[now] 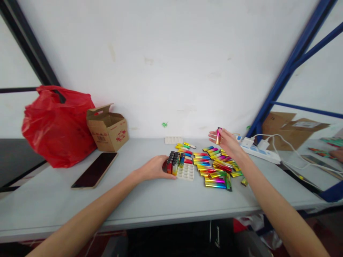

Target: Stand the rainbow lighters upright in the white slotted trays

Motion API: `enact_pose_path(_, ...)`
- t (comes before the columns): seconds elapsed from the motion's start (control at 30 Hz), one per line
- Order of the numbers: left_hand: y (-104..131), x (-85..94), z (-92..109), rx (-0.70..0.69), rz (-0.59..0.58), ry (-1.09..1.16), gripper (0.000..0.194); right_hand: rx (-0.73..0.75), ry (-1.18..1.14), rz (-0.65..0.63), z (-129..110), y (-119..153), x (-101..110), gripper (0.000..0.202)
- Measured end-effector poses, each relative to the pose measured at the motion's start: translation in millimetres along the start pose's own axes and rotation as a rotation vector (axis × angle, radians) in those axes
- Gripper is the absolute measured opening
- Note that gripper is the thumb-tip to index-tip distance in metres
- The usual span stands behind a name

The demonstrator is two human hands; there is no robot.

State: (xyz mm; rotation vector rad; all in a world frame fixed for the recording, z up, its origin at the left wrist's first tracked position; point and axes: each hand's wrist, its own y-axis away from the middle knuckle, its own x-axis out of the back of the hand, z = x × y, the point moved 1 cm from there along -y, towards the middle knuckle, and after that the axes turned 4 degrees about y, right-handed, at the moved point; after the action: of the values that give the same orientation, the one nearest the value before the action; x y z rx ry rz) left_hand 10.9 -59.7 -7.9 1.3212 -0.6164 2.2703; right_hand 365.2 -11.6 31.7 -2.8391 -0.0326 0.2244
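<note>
My left hand (155, 167) curls round the left side of a white lighter tray (189, 172), its fingers and thumb against the lighters standing there. Those upright lighters (175, 162) have dark tops and shiny coloured bodies, and fill the tray's left part; round holes show on its right. Raised over the table, my right hand (227, 141) pinches a single pink-and-gold lighter (218, 136), held upright. Below and left of that hand lies a loose heap of metallic rainbow lighters (211, 164). Some more lie behind the tray.
A second white tray (173, 140) lies by the wall. At left are a phone (95, 170), an open cardboard box (108, 130) and a red plastic bag (59, 125). A power strip (261, 151) with white cables stands right, near a blue metal frame (284, 78). Another person's hand (336, 154) shows far right.
</note>
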Motion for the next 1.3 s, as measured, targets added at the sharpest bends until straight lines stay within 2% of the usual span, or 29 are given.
enact_pose_path(0.1, 0, -1.3, 0, -0.006, 0.004, 0.016, 0.067, -0.043, -0.095, -0.09, -1, 3, -43, 0.04)
enact_pose_path(0.17, -1, -2.1, -1, -0.011, 0.016, 0.02, 0.066, -0.075, -0.056, -0.171, 5, 9, -69, 0.039)
enact_pose_path(0.27, -1, -2.9, -1, -0.004, 0.023, 0.02, 0.067, -0.088, 0.148, -0.241, 23, 21, -95, 0.045)
enact_pose_path(0.33, -1, -3.1, -2, -0.002, 0.019, 0.022, 0.067, -0.027, 0.347, -0.225, 34, 28, -104, 0.052)
enact_pose_path(0.43, -1, -3.7, -3, -0.001, 0.018, 0.03, 0.068, 0.119, 0.612, -0.157, 44, 38, -109, 0.059)
enact_pose_path(0.53, -2, -4.7, -4, -0.001, 0.026, 0.036, 0.069, 0.202, 0.747, -0.124, 47, 44, -110, 0.056)
enact_pose_path(0.63, -2, -5.1, -5, -0.008, 0.016, 0.031, 0.07, 0.247, 0.792, -0.109, 49, 46, -110, 0.05)
enact_pose_path(0.77, -2, -4.3, -4, -0.022, -0.003, 0.034, 0.069, 0.317, 0.813, -0.16, 53, 48, -109, 0.04)
enact_pose_path(0.9, -1, -3.7, -3, -0.011, 0.011, 0.037, 0.069, 0.337, 0.83, -0.172, 49, 52, -110, 0.04)
enact_pose_path(1.03, -1, -3.8, -3, -0.005, 0.016, 0.027, 0.069, 0.356, 0.856, -0.259, 38, 56, -109, 0.036)
enact_pose_path(1.2, -1, -3.8, -3, -0.02, 0.01, 0.023, 0.071, 0.497, 0.948, -0.397, 29, 58, -103, 0.037)
enact_pose_path(1.3, -1, -3.4, -3, -0.012, -0.005, 0.016, 0.07, 0.463, 1.012, -0.47, 30, 58, -101, 0.045)
